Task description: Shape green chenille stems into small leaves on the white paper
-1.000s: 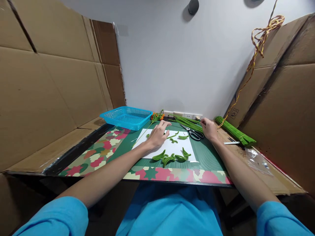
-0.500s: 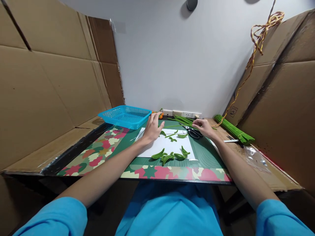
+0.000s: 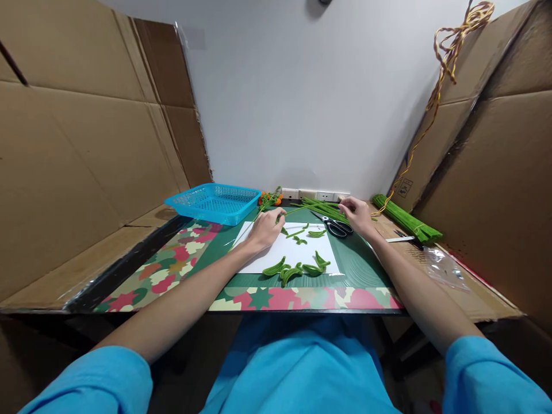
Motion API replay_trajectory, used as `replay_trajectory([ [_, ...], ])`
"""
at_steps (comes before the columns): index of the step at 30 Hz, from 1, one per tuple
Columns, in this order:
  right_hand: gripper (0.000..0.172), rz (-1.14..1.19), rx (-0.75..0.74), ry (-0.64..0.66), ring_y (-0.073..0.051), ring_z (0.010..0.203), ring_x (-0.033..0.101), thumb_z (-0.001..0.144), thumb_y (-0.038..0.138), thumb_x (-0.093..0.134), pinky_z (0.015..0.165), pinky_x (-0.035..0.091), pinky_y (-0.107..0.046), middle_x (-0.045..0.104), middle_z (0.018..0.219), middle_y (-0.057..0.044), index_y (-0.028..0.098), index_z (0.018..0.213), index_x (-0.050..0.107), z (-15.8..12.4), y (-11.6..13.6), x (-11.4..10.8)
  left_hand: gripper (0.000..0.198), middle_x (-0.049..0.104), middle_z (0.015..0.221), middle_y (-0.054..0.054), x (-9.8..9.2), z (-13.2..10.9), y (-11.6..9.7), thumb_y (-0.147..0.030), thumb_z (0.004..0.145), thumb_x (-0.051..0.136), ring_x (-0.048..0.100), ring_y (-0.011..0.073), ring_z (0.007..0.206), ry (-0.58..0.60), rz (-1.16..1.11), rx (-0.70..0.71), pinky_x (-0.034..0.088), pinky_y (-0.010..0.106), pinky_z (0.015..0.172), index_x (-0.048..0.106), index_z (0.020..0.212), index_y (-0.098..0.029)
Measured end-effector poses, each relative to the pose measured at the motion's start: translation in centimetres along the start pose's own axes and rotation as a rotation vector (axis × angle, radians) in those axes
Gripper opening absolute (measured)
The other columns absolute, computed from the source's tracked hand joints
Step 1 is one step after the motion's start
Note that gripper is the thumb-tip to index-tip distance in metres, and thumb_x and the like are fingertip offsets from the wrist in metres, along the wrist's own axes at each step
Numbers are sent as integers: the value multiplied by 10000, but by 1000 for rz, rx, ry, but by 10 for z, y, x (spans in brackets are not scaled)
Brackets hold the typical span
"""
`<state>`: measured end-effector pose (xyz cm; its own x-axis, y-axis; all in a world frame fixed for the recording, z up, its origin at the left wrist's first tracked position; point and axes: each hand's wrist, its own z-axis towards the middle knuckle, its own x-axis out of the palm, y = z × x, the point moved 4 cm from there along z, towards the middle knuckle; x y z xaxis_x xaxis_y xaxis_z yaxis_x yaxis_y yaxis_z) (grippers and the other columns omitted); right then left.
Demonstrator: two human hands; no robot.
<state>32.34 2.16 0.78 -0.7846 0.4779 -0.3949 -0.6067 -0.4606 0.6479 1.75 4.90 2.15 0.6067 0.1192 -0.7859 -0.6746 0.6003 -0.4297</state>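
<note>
Both my hands hold one long green pipe cleaner [image 3: 310, 208] stretched between them just above the table. My left hand [image 3: 267, 228] pinches its left end over the white sheet [image 3: 288, 253]. My right hand [image 3: 357, 215] pinches its right end beside the black-handled scissors [image 3: 335, 225]. Several bent green leaf shapes [image 3: 297, 269] lie on the sheet's near edge, and a few short green pieces [image 3: 302, 234] lie between my hands. A loose pile of green pipe cleaners [image 3: 321, 207] lies behind.
A blue plastic basket [image 3: 212, 202] stands at the back left. Orange and green flowers [image 3: 269, 199] lie by the wall sockets. A bundle of green pipe cleaners [image 3: 405, 217] lies on cardboard at the right, near a clear bag [image 3: 444, 267]. Cardboard walls flank both sides.
My right hand has drawn one pipe cleaner out of the pile. My left hand lifted off the sheet, reached back and pinched the other end. The view has tilted down slightly.
</note>
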Motion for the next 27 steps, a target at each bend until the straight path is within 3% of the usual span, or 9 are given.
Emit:
replay_trajectory([
  [5, 303, -4, 20, -36, -201, 658, 642, 895, 472, 592, 644, 494, -298, 697, 721, -58, 177, 893, 664, -1, -2, -1, 394, 704, 799, 45, 2, -1, 1, -403, 988, 359, 597, 164, 723, 41, 18, 29, 390, 278, 709, 673, 866, -200],
  [8, 299, -31, -8, -10, -212, 709, 672, 904, 454, 580, 676, 505, -301, 717, 762, -64, 176, 941, 684, -1, 0, 2, 420, 661, 710, 36, 3, -1, 1, -416, 996, 342, 615, 163, 725, 38, -22, 40, 382, 264, 689, 630, 783, -197],
  [12, 253, -58, -44, -16, -228, 762, 707, 905, 374, 564, 734, 525, -319, 748, 821, -74, 176, 926, 721, -2, 4, 5, 403, 644, 687, 26, 3, -1, 0, -402, 998, 339, 644, 163, 778, 16, -113, 17, 399, 247, 695, 611, 780, -199],
  [18, 253, -102, -39, -23, -238, 808, 698, 881, 361, 593, 803, 523, -346, 779, 898, -81, 185, 895, 775, -2, 4, 6, 386, 628, 651, 4, 3, -1, -2, -397, 994, 355, 608, 136, 685, -19, -197, 15, 431, 240, 707, 625, 808, -193],
  [23, 290, -92, -72, -15, -210, 746, 645, 866, 405, 628, 733, 478, -317, 754, 831, -81, 171, 871, 799, -1, 4, 6, 381, 645, 676, 5, 3, -2, -5, -409, 987, 386, 566, 111, 630, -14, -254, -6, 426, 225, 647, 643, 826, -178],
  [27, 348, -24, -5, 10, -172, 617, 555, 836, 477, 670, 591, 404, -286, 682, 673, -49, 154, 815, 796, -1, 8, 8, 368, 635, 673, 9, 5, -3, -8, -440, 966, 447, 582, 108, 660, 39, -373, 5, 430, 218, 645, 665, 857, -165],
])
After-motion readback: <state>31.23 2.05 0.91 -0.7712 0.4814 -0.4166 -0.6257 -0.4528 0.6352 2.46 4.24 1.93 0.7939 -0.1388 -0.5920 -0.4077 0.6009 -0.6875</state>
